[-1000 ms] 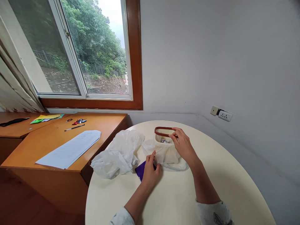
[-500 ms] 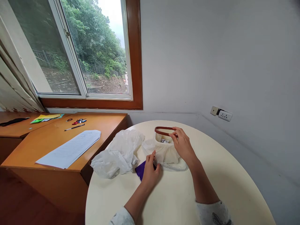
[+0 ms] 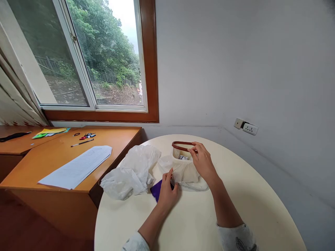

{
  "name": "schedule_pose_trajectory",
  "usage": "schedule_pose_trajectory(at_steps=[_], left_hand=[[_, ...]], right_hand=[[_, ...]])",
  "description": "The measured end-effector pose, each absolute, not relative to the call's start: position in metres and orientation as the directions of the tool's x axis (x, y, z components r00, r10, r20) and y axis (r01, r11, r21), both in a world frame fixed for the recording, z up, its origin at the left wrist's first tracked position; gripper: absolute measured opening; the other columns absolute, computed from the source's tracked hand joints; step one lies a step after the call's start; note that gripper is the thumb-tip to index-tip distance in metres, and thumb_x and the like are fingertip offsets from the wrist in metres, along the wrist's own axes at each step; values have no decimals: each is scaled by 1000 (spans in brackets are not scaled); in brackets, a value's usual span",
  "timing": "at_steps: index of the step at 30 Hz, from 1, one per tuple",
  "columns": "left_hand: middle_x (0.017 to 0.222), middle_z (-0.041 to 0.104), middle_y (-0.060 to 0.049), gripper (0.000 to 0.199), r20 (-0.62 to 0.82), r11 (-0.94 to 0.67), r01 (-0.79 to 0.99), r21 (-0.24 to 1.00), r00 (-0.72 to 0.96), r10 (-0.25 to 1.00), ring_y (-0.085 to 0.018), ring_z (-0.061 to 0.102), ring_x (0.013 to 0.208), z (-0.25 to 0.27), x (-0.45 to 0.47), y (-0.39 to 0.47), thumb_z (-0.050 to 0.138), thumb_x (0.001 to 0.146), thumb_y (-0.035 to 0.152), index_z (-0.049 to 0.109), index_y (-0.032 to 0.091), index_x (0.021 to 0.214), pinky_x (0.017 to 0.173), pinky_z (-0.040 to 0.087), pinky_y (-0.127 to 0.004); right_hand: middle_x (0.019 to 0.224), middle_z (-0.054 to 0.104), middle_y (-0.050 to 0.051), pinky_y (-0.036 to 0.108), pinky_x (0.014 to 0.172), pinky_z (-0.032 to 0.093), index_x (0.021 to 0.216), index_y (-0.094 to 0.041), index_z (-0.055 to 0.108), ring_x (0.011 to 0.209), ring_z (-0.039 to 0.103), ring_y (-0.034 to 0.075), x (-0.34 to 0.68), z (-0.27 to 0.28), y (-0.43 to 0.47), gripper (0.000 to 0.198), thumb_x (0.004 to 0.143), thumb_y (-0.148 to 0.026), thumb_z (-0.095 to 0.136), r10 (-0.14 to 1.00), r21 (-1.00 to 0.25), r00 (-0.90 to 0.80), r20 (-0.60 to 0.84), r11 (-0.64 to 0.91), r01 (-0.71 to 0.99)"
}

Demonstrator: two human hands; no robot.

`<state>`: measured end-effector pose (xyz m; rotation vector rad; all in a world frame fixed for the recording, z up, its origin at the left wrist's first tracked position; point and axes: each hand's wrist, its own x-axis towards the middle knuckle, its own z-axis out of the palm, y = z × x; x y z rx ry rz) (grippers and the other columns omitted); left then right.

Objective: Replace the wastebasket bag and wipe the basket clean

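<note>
A brown rounded ring (image 3: 180, 143), like a bin's rim, is tilted above a small cream bin (image 3: 176, 153). My right hand (image 3: 202, 160) pinches the ring's right side between thumb and fingers. A thin whitish bag covers the bin's sides and spreads loosely around its base; something silvery and crumpled (image 3: 184, 158) shows inside. Just in front of the bin, my left hand (image 3: 167, 190) lies low on the table, fingers curled over a piece of purple cloth (image 3: 156, 190). Part of the cloth is hidden beneath that hand.
A crumpled white plastic bag (image 3: 133, 170) lies on the round cream table (image 3: 193, 223), left of my hands. The adjoining wooden desk (image 3: 57, 157) holds papers (image 3: 78, 165), a pen (image 3: 82, 142) and keys (image 3: 87, 136). A wall socket (image 3: 250, 128) is at the right.
The whole view has shifted very slightly. Both hands, the ring and the cloth keep nearly the same places.
</note>
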<state>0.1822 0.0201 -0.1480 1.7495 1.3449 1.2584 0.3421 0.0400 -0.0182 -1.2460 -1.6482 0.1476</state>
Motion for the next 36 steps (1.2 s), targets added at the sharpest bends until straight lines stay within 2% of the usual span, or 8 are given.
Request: schedule_pose_trajectory(at_steps=[13, 18, 23, 32, 36], left_hand=[[105, 47, -7, 58, 339, -322, 377, 868, 25, 941, -18, 48, 99, -148, 183, 20, 50, 72, 13, 41, 19, 129, 92, 37, -34], [107, 47, -7, 57, 341, -332, 372, 867, 43, 939, -18, 48, 101, -148, 182, 19, 49, 73, 12, 42, 21, 129, 92, 36, -33], [106, 46, -7, 56, 339, -336, 384, 860, 60, 939, -18, 48, 102, -146, 183, 17, 48, 75, 12, 41, 22, 129, 92, 36, -33], [107, 45, -7, 56, 343, -341, 366, 866, 61, 937, -18, 47, 102, -146, 183, 18, 48, 73, 11, 43, 23, 128, 94, 35, -34], [107, 46, -6, 55, 343, -338, 348, 874, 49, 938, -18, 48, 102, -147, 183, 18, 49, 73, 12, 44, 23, 127, 94, 35, -34]], right_hand=[[118, 51, 9, 38, 86, 42, 77, -21, 52, 106, 52, 21, 340, -15, 36, 17, 86, -31, 42, 761, -584, -26, 648, 519, 625], [123, 47, 8, 38, 84, 44, 77, -21, 53, 113, 47, 23, 339, -13, 33, 15, 86, -30, 43, 775, -593, -44, 630, 516, 618], [124, 47, 7, 38, 89, 41, 78, -22, 52, 118, 44, 21, 340, -12, 32, 15, 86, -30, 43, 766, -577, -41, 642, 518, 631], [118, 52, 9, 38, 87, 42, 80, -22, 53, 113, 48, 22, 346, -9, 31, 19, 87, -33, 40, 730, -592, 25, 683, 534, 605], [110, 57, 9, 37, 84, 44, 81, -21, 54, 101, 54, 21, 348, -9, 34, 23, 87, -38, 40, 706, -657, 149, 693, 533, 534]])
